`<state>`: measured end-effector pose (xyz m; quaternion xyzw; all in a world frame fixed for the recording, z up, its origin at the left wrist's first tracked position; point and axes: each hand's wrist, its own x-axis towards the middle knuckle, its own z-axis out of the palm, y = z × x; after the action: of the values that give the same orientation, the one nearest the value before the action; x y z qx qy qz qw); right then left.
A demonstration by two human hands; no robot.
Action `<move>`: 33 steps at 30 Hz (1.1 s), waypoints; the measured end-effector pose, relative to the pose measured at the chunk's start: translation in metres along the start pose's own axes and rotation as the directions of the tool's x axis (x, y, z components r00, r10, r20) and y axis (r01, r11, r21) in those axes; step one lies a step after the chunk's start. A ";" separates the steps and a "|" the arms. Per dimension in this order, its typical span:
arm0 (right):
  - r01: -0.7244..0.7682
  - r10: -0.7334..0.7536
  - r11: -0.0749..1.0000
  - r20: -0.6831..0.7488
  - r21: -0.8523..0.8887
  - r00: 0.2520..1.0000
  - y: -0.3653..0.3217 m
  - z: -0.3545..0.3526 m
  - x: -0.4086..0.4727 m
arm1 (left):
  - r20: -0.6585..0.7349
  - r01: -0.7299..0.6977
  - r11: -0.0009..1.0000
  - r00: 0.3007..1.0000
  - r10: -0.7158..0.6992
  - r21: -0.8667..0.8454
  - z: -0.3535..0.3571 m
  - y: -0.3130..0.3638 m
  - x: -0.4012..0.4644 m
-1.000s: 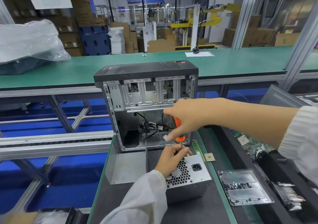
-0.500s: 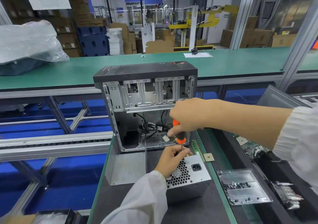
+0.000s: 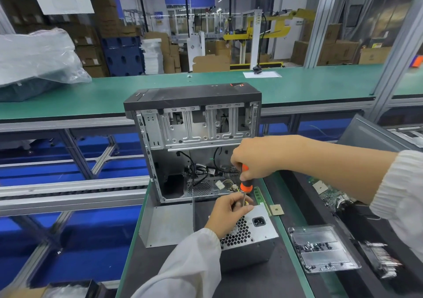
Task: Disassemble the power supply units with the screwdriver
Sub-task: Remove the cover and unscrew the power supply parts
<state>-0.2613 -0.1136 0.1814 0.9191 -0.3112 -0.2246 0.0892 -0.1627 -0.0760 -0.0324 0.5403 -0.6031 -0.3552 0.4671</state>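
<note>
- Right hand (image 3: 256, 158) is wrapped around the orange-and-black handle of the screwdriver (image 3: 245, 184), fingers closed on it, tool pointing pretty much straight down.
- Left hand (image 3: 226, 214) is curled around the shaft lower down, thumb and fingers pinched in near the tip. Can't see the tip itself, the hand covers it.
- Both hands meet at the far top edge of the PSU (image 3: 249, 236), a grey metal box lying on the dark mat (image 3: 263, 281) with its honeycomb fan grille and power socket facing up.
- Just behind the PSU stands the open case (image 3: 194, 142), side panel off, loose cables and a white connector hanging in the bottom.
- A bare metal panel (image 3: 167, 224) lies flat left of the PSU, touching the case's front edge.
- Right of the PSU: a small gold chip (image 3: 277, 210) and a green RAM stick (image 3: 258, 193) along the mat edge, then a clear tray (image 3: 322, 249) with loose screws in it.
- Circuit boards (image 3: 329, 194) piled further right, bit blurry.
</note>
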 end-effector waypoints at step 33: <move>-0.128 0.144 0.961 -0.049 0.246 0.988 0.043 0.030 -0.023 | 0.331 -0.404 0.369 0.911 0.246 0.837 -0.017 0.011 -0.006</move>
<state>-0.3146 -0.1343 0.1760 0.9065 -0.3956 -0.1474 0.0020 -0.1502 -0.0665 -0.0180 0.5451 -0.8254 0.0763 0.1256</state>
